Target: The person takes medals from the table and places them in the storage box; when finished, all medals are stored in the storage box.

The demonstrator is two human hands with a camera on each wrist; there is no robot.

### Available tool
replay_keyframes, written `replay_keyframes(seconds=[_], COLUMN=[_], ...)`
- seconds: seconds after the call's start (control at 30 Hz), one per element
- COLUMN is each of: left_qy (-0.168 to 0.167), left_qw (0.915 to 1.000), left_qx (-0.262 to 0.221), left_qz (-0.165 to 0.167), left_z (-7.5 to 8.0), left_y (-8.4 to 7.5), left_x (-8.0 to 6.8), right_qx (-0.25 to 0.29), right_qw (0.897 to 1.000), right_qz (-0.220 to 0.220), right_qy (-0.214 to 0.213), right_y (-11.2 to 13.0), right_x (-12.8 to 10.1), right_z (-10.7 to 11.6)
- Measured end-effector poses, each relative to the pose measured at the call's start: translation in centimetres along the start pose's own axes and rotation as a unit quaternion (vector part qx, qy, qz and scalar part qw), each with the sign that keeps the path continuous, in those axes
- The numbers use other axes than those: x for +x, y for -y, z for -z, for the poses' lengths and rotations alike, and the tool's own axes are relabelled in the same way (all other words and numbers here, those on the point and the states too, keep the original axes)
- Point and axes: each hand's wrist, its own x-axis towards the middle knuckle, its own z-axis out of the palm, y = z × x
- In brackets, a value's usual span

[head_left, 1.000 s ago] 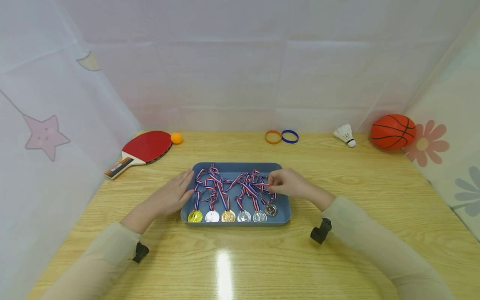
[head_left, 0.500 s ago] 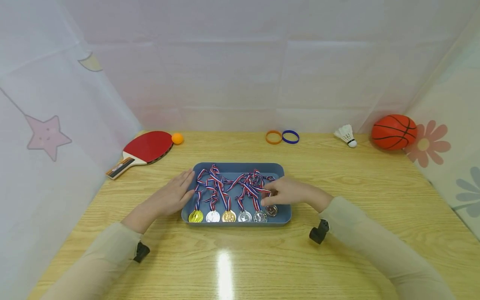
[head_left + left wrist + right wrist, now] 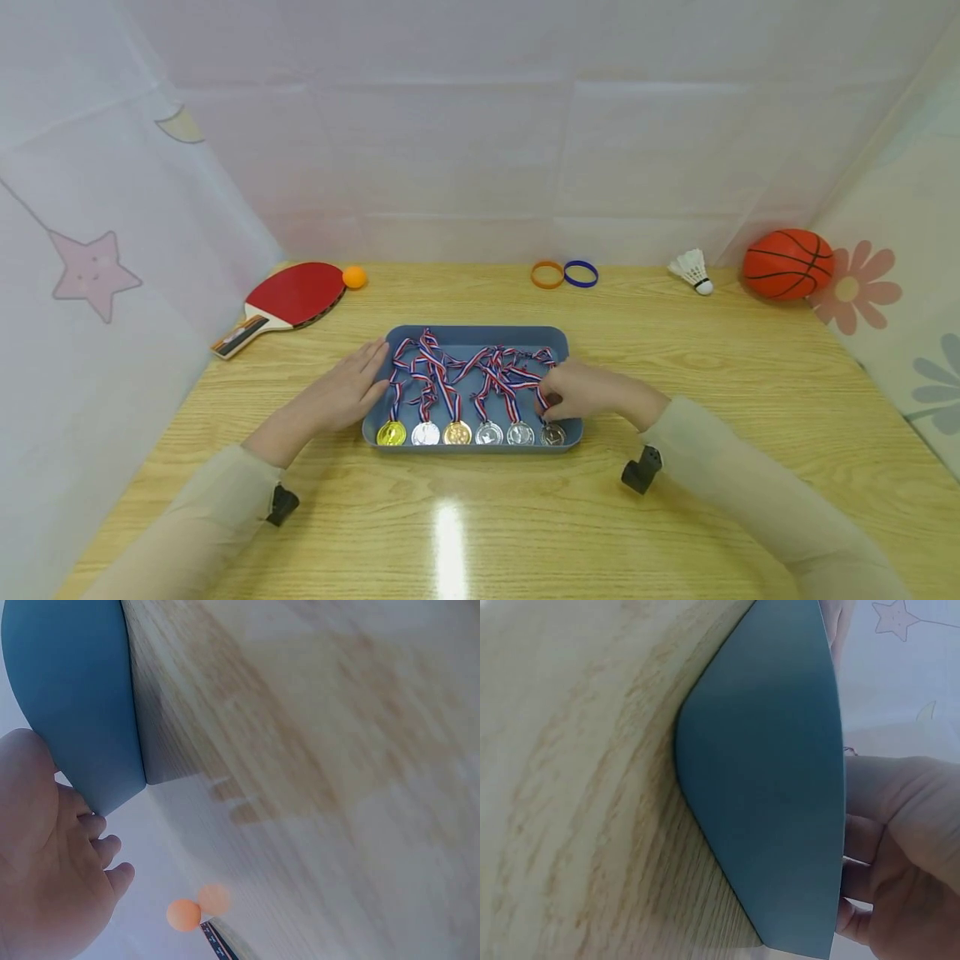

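A blue-grey tray (image 3: 471,447) holds several medals in a row along its near side, their red, white and blue ribbons (image 3: 435,367) tangled behind them. My left hand (image 3: 341,392) rests on the tray's left wall, fingers straight; in the left wrist view its fingertips touch the wall. Over the tray's right end, my right hand (image 3: 588,390) pinches the ribbon of the rightmost silver-coloured medal (image 3: 552,434) with curled fingers. The tray wall (image 3: 772,787) hides those fingertips in the right wrist view. A gold medal (image 3: 392,433) lies at the row's left end.
A red table tennis bat (image 3: 296,296) and an orange ball (image 3: 355,277) lie at the back left. Orange (image 3: 547,275) and blue wristbands (image 3: 581,274) sit behind the tray. At the back right are a shuttlecock (image 3: 692,271) and a basketball (image 3: 789,265).
My right hand let go of a ribbon farther back, moved nearer and took hold of the rightmost medal's ribbon. That medal slid right and toward me, level with the row. My left hand stayed put.
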Motion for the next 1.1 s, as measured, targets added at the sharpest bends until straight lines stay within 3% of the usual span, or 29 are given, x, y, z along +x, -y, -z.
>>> replay_keyframes(seconds=[0.33, 0.5, 0.7, 0.83, 1.1], left_qy=[-0.004, -0.004, -0.007, -0.007, -0.006], left_qw=[1.0000, 1.0000, 0.9999, 0.9999, 0.9999], left_qx=[0.004, 0.007, 0.009, 0.008, 0.005], left_qz=[-0.004, -0.005, -0.009, -0.008, -0.006], left_z=[-0.1, -0.1, 0.0, 0.0, 0.0], left_y=[0.2, 0.2, 0.2, 0.3, 0.1], left_x=[0.0, 0.0, -0.1, -0.2, -0.2], right_qx=[-0.007, -0.050, -0.054, -0.090, -0.136], right_qw=[0.999, 0.995, 0.986, 0.976, 0.972], right_qz=[-0.004, 0.009, -0.041, -0.051, -0.052], right_qy=[-0.031, -0.083, -0.151, -0.193, -0.183], right_y=[0.2, 0.1, 0.0, -0.4, -0.7], right_x=[-0.6, -1.0, -1.0, -0.9, -0.5], right_z=[-0.4, -0.5, -0.9, -1.3, -1.8])
